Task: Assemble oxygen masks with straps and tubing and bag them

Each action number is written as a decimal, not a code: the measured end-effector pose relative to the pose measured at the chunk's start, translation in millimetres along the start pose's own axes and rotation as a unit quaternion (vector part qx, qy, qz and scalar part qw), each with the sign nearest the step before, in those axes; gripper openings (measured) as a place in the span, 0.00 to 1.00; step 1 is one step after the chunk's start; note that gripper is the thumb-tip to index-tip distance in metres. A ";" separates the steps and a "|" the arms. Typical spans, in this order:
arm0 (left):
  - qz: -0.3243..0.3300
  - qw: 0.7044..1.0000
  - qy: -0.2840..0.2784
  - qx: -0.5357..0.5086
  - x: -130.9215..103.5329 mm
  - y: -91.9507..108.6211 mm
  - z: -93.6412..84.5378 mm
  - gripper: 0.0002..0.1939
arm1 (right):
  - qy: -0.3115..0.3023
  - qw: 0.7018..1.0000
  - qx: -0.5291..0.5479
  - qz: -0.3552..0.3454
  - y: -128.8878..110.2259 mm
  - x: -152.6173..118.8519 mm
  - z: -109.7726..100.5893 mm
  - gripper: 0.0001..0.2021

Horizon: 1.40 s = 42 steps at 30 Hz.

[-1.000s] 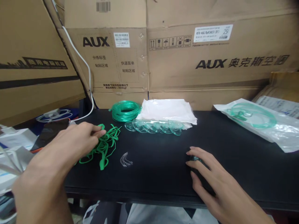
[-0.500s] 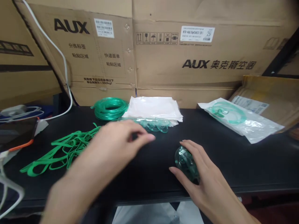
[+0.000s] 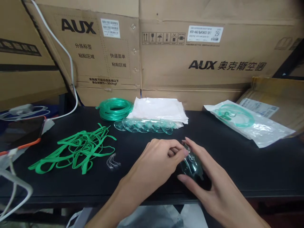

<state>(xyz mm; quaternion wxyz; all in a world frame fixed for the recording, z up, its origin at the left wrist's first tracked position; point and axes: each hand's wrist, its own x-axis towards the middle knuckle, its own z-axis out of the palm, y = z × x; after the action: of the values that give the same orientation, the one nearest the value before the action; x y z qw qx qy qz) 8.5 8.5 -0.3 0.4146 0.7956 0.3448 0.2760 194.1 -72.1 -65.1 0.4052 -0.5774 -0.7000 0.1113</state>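
My right hand (image 3: 211, 175) curves around a clear green oxygen mask (image 3: 193, 167) near the front of the black table, thumb on the near side and fingers on the far side. At the mask's upper end is my left hand (image 3: 158, 164), thumb and forefinger pinched together against it. Whatever sits between those fingertips is too small to make out. Left of that hand lie several thin silvery strips (image 3: 113, 161). Beyond them spreads a tangled heap of flat green elastic straps (image 3: 80, 147).
Behind the hands, clear green plastic pieces (image 3: 144, 125) overlap in a row before white packets (image 3: 158, 109). A green tubing coil (image 3: 115, 109) sits beside them. A bagged tubing set (image 3: 247, 122) lies right, a phone (image 3: 22, 133) left. Cardboard boxes (image 3: 166, 72) wall the back.
My left hand has come right and nearer, from over the middle of the table to the mask. The silvery strips and strap ends it covered now show. My right hand stays around the mask.
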 end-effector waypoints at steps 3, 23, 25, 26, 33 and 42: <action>0.019 0.997 -0.008 -0.069 0.5 1.4 -1.4 0.09 | 0.034 0.992 0.082 0.089 0.2 4.5 -5.6 0.29; -0.024 0.999 -0.013 -0.040 -1.2 5.4 -11.1 0.21 | 0.110 0.985 0.132 0.022 -2.1 13.1 -1.5 0.16; -0.017 0.999 -0.012 -0.034 -1.2 6.4 -12.0 0.19 | 0.082 0.987 0.137 0.031 -3.1 14.3 -6.0 0.20; -0.011 0.999 -0.014 -0.033 -1.4 7.6 -12.1 0.19 | 0.064 0.987 0.143 0.040 -3.9 14.8 -8.6 0.21; 0.004 0.999 -0.041 -0.026 -3.7 15.2 -14.4 0.18 | 0.048 0.975 0.189 0.107 -8.6 17.1 -16.5 0.21; -0.049 0.994 -0.095 -0.037 -5.1 6.5 -22.0 0.16 | 0.038 0.973 0.197 0.113 -10.8 17.3 -17.1 0.16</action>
<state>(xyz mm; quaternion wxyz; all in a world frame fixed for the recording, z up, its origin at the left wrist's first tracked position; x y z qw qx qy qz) -8.4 12.1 15.5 0.4875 0.7846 0.3317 0.1914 198.2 -65.2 -39.7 0.5219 -0.5655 -0.5788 0.2698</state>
